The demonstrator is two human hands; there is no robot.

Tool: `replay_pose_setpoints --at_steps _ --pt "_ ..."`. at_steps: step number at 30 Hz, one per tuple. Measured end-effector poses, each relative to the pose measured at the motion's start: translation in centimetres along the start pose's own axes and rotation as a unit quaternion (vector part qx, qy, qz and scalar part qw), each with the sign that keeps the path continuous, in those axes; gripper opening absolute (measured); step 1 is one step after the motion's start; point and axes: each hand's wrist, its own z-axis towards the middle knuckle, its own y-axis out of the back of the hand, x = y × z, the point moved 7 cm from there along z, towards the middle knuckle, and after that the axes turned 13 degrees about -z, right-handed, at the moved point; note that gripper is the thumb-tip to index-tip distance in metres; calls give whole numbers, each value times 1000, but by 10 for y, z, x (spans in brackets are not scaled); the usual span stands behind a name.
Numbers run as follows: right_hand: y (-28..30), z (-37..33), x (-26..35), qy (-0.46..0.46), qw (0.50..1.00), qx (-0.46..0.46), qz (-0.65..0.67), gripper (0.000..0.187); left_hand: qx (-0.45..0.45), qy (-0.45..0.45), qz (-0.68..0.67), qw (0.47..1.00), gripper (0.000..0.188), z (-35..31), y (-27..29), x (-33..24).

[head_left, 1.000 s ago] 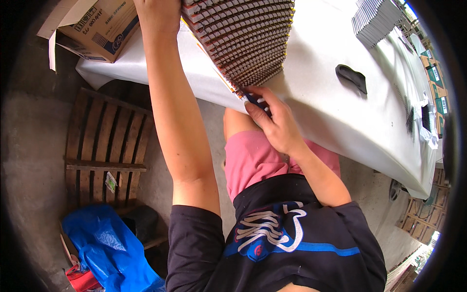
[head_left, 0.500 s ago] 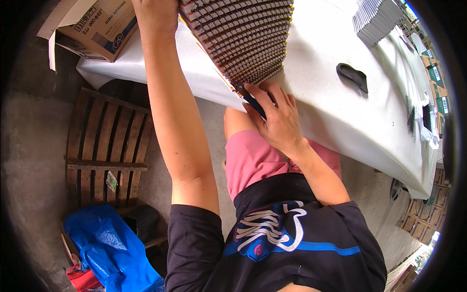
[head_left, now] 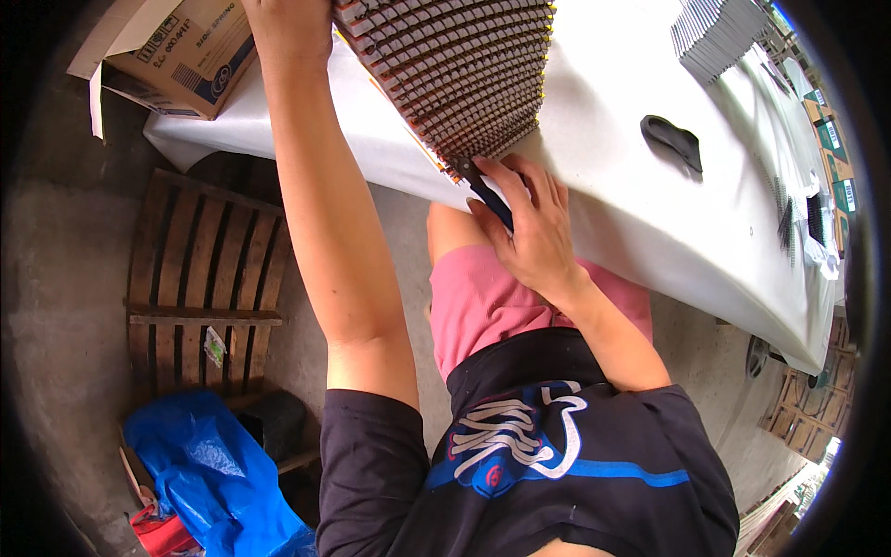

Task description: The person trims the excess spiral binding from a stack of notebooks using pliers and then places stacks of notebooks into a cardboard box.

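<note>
A tall stack of wire-bound books (head_left: 455, 65) stands on the white-covered table, its rows of dark binding wire facing up toward me. At the stack's near corner, my right hand (head_left: 534, 218) is closed round a hand tool with black handles (head_left: 490, 201), which looks like pliers. The tool's dark head touches or nearly touches the wire ends there; its jaws are too small to make out. My left hand (head_left: 292, 32) is at the far left side of the stack, its fingers cut off by the upper edge of the picture.
An open cardboard box (head_left: 176, 60) sits at the table's left end. Rightward on the white table cover (head_left: 613, 186) lie a black looped piece (head_left: 671, 144), another stack of bound books (head_left: 715, 37) and dark wire strips (head_left: 784, 213). A wooden pallet (head_left: 204, 317) and blue plastic sheet (head_left: 200, 464) are at lower left.
My left hand and the stack appear slightly farther left and up. My right hand and the tool have shifted very little; the grip is the same.
</note>
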Motion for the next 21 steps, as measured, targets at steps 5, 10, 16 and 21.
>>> replay_pose_setpoints --at_steps 5,10,16,21 --pt "-2 -1 1 7 999 -9 -32 42 10 10 14 1000 45 -2 -5 -4" --pt "-3 -1 4 10 999 1 -44 42 13 31 -4 999 45 -3 -4 -1" --pt "-17 -4 -2 -47 991 70 99 38 -14 34 -23 999 49 -2 -1 1" --pt "-44 -20 -13 -269 828 253 422 36 -20 34 -17 999 54 -8 -11 -3"
